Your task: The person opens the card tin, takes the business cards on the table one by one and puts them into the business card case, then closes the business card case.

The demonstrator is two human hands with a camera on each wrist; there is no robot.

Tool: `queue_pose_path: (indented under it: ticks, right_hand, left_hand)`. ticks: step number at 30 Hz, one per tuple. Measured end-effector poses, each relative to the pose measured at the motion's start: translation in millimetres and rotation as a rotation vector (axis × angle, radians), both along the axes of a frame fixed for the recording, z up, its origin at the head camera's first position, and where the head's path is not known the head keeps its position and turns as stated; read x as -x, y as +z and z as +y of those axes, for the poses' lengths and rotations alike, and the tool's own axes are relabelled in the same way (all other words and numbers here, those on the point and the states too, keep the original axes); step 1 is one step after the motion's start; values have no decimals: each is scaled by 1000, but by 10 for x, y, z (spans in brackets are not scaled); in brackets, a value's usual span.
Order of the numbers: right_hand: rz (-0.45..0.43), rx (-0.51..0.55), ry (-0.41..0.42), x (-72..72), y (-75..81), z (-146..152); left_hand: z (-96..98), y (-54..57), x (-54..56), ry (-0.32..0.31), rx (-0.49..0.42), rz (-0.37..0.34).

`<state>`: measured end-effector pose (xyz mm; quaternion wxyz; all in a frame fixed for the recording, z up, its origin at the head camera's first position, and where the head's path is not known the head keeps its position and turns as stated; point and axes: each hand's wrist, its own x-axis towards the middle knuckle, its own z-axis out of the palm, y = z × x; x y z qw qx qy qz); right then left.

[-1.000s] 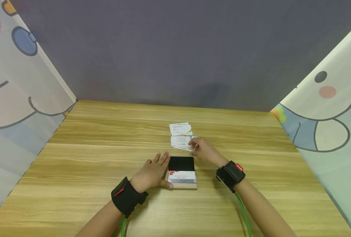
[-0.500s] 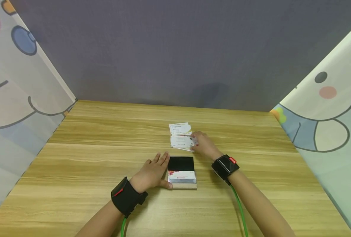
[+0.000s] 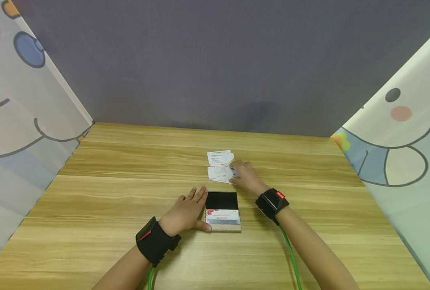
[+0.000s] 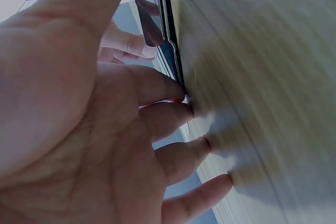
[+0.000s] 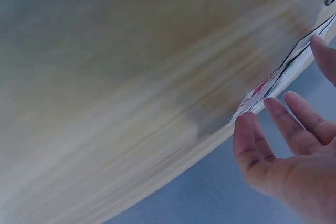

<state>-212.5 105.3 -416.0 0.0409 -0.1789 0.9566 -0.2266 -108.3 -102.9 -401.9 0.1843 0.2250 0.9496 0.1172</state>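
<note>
A card case [image 3: 222, 200] lies flat before you, black at the far end and silvery along the near edge, with a white, red-patterned card [image 3: 227, 214] across it; your left hand [image 3: 185, 211] touches its left side. Just beyond lie pale patterned business cards [image 3: 219, 173], slightly fanned, their right end within your right hand [image 3: 246, 176]'s thumb and fingers. Farther still, overlapping white business cards [image 3: 219, 158] lie flat.

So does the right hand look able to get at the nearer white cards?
Apparently yes: the right hand is at the right end of the nearer white cards, with nothing else covering them.
</note>
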Motion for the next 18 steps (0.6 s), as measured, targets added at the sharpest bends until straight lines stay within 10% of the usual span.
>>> queue_pose_path:
  ticks: [18]
  right_hand:
    - [37,-38,4,-2,-12,-30]
  left_hand:
    - [1,13,-16,0,0,-2]
